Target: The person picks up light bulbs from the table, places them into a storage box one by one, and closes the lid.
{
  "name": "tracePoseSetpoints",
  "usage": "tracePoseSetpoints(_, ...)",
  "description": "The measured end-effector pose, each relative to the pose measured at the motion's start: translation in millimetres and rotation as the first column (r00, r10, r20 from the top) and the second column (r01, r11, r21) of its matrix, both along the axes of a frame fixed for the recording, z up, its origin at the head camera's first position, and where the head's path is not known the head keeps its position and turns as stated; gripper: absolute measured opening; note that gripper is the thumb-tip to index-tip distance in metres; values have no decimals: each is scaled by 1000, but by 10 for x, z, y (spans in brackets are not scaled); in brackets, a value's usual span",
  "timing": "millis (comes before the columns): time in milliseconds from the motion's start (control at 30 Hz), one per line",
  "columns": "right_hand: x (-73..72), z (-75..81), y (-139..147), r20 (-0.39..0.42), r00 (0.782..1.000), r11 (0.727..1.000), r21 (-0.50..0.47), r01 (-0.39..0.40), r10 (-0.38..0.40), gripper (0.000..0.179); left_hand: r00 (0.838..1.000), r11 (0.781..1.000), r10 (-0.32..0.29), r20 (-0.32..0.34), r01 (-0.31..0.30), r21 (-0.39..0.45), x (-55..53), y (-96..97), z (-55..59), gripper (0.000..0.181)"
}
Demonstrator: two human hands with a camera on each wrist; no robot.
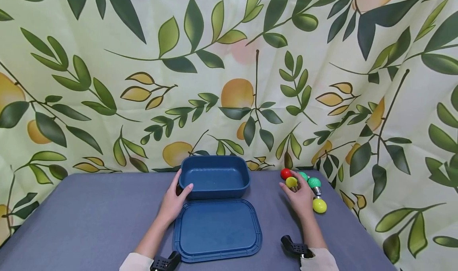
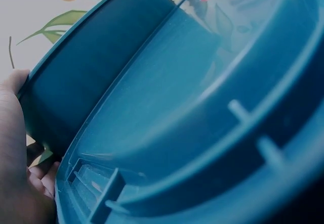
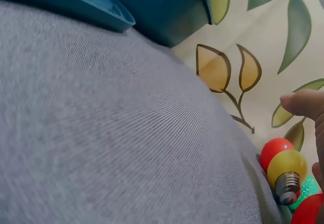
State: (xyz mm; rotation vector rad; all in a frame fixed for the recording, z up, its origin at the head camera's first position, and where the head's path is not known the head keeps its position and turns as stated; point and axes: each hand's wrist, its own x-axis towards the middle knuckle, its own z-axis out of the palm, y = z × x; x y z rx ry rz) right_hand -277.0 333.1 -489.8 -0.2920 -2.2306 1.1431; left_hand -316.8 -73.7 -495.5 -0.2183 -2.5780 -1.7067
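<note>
A deep blue plastic container (image 1: 214, 178) stands at the back of the table, its inside showing bare. My left hand (image 1: 173, 199) grips its left end, thumb at the near corner and fingers along the side. In front lies its flat blue lid (image 1: 217, 229), large in the left wrist view too. My right hand (image 1: 301, 195) hovers over a group of light bulbs at the right, thumb and fingers spread apart. Nearest to it are a yellow bulb (image 3: 287, 168) with a metal screw base and a red bulb (image 3: 276, 150). The hand partly hides a green bulb (image 1: 303, 176).
Right of my right hand lie another green bulb (image 1: 314, 182) and another yellow bulb (image 1: 319, 206). A grey cloth covers the table (image 1: 107, 219). A leaf-and-fruit patterned curtain (image 1: 200, 116) hangs right behind the table and along its right side.
</note>
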Motion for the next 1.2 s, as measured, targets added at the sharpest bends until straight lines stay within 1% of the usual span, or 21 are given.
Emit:
tracePoseSetpoints(100,-33,-19,7,-1,1000,995,102,-6,6,62,1000,1000,9,3,-9,-8,7,-4,5,79)
tracePoseSetpoints(167,-53,-21,8,0,1000,992,122,-14,14,64,1000,1000,12,2,-12,-8,12,-3,9,79)
tracePoseSetpoints(267,-68,-20,5,29,999,996,78,-41,39,71,1000,1000,13,-7,-13,15,13,-4,13,79)
tracePoseSetpoints(400,-78,-35,-3,83,995,998,-10,-58,59,76,1000,999,18,-20,-17,44,8,-5,16,78)
tracePoseSetpoints(500,-80,-66,-11,100,994,998,-41,-46,50,74,1000,999,20,-22,-19,42,1,-9,12,78)
tracePoseSetpoints(667,-93,-120,-25,86,996,997,-71,-21,28,66,1000,999,17,-18,-17,46,-15,-20,-1,80)
tracePoseSetpoints(800,-97,-158,-31,85,996,1000,-22,-3,5,58,1000,999,13,-24,-12,34,-1,-19,11,80)
tracePoseSetpoints(933,-85,-172,-37,100,995,999,39,12,-16,56,1000,1000,13,-23,-12,23,18,1,20,78)
tracePoseSetpoints(1100,-55,-171,-39,140,990,999,51,12,-19,51,999,1000,22,-25,-22,15,11,21,-10,79)
tracePoseSetpoints(1200,-55,-188,-44,148,989,998,57,11,-20,48,999,1000,27,-24,-26,5,8,18,-24,79)
